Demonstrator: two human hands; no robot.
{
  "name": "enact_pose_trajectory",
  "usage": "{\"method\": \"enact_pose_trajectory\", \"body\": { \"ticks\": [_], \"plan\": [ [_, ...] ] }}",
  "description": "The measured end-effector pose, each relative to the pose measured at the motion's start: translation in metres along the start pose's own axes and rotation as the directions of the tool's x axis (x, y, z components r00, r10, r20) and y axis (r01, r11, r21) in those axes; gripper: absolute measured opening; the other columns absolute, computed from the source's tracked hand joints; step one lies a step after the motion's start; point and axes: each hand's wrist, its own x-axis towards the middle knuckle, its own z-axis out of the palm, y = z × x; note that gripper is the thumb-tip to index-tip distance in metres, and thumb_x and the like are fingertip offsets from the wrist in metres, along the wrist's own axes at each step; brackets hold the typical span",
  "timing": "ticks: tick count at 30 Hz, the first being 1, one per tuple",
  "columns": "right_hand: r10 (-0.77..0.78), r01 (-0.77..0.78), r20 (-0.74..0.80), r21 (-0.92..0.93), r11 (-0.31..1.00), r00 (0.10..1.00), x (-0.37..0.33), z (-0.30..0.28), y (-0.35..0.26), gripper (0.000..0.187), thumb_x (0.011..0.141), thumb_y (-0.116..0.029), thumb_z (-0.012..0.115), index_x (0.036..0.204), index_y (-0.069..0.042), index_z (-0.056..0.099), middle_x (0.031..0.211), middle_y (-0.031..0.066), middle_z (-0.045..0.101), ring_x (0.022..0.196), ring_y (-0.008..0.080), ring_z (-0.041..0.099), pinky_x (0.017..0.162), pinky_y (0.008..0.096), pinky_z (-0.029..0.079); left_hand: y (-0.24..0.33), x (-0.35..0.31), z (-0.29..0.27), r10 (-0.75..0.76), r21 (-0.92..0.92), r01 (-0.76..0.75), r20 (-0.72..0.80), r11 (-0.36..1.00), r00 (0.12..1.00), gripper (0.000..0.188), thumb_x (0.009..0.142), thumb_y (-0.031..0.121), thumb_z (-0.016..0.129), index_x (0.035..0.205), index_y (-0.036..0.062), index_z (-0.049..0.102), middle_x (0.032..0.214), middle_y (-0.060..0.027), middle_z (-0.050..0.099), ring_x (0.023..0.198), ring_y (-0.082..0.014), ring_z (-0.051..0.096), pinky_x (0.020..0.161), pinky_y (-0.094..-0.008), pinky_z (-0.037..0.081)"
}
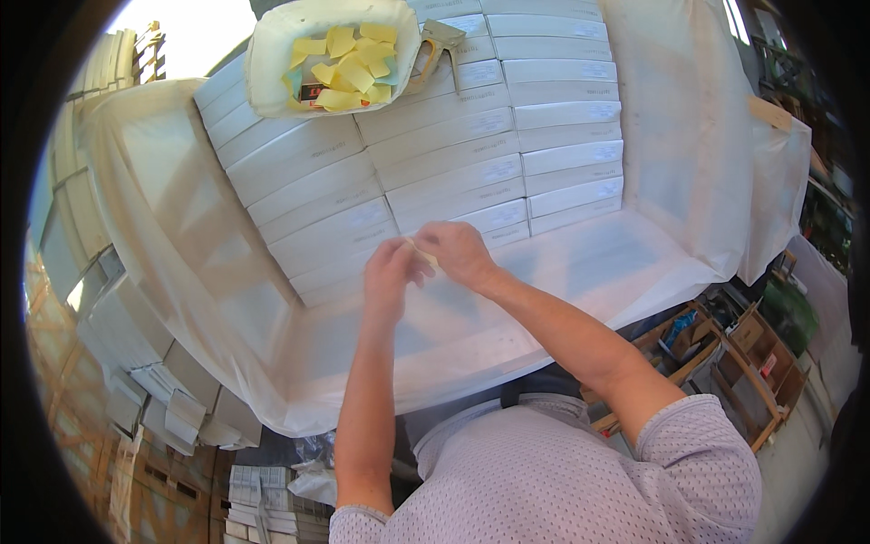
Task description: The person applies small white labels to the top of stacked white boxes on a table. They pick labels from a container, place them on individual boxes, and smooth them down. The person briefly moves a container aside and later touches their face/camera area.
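In front of the stacked boxes, my left hand (390, 272) and my right hand (459, 251) meet with their fingers closed. Pinched between the fingertips is a small pale yellow slip (427, 257), mostly covered by the fingers. Behind my hands, rows of flat white boxes (453, 181) are stacked inside a large container lined with translucent plastic sheeting (390, 349). A white tub (265, 68) rests on the boxes at the far side, holding several loose yellow slips (353, 68) and a few greenish ones. Beside it lies a tape dispenser (442, 38).
Grey-white cartons (136, 326) are piled left of the container. Below them stands a wooden crate (154, 494), with a bundled white stack (258, 499) nearby. At the right, a wooden compartmented box (757, 349) holds assorted items. The sheeting drapes over the container's near edge.
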Motion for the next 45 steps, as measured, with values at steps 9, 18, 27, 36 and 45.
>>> {"method": "enact_pose_trajectory", "body": {
  "ticks": [9,18,27,36,45],
  "plan": [
    [-0.061,0.061,-0.035,-0.015,0.998,0.997,0.010,0.004,-0.004,0.019,0.089,-0.023,0.064,0.085,-0.006,0.070,0.075,0.0095,0.068,0.065,0.0284,0.065,0.059,0.0373,0.050,0.002,0.016,-0.011,-0.004,0.024,0.005,-0.038,1.000,0.999,0.022,0.095,0.017,0.053,0.101,-0.0043,0.057,0.081,-0.0136,0.066,0.064,-0.0187,0.062,0.055,-0.0290,0.046],
    [0.509,-0.285,-0.164,0.669,0.687,0.845,0.062,0.003,0.026,0.019,0.089,-0.018,0.063,0.088,0.000,0.068,0.082,0.0045,0.070,0.074,0.0124,0.064,0.060,0.0264,0.044,0.056,0.034,-0.005,0.233,0.194,-0.183,-0.281,0.964,0.931,0.015,0.100,0.016,0.052,0.100,0.0015,0.056,0.079,-0.0095,0.068,0.063,-0.0127,0.060,0.053,-0.0234,0.043],
    [0.551,-0.351,-0.130,0.646,0.678,0.825,0.080,0.023,0.056,0.021,0.087,-0.019,0.064,0.093,0.001,0.070,0.088,0.0059,0.070,0.079,0.0117,0.064,0.064,0.0273,0.047,0.205,0.121,0.015,0.718,0.651,-0.476,-0.156,0.591,0.678,0.025,0.098,0.015,0.053,0.112,-0.0040,0.059,0.078,-0.0052,0.070,0.064,-0.0093,0.059,0.061,-0.0232,0.047],
    [0.410,-0.298,0.016,0.712,0.635,0.912,0.099,0.070,0.041,0.035,0.091,-0.021,0.064,0.116,0.004,0.067,0.102,0.0067,0.070,0.091,0.0142,0.064,0.073,0.0294,0.050,0.170,0.130,-0.043,0.834,0.737,-0.452,-0.277,0.503,0.477,0.034,0.099,0.021,0.049,0.123,0.0006,0.061,0.073,-0.0025,0.067,0.074,-0.0131,0.063,0.076,-0.0292,0.050],
    [0.364,-0.312,0.126,0.799,0.514,0.923,0.141,0.114,0.033,0.037,0.094,-0.016,0.061,0.126,0.003,0.059,0.118,0.0071,0.064,0.100,0.0150,0.060,0.077,0.0312,0.050,-0.020,0.115,-0.094,0.574,0.805,-0.076,-0.350,0.589,0.740,0.028,0.098,0.015,0.052,0.121,0.0072,0.065,0.093,-0.0088,0.069,0.083,-0.0242,0.067,0.073,-0.0366,0.052]
  ]
}}
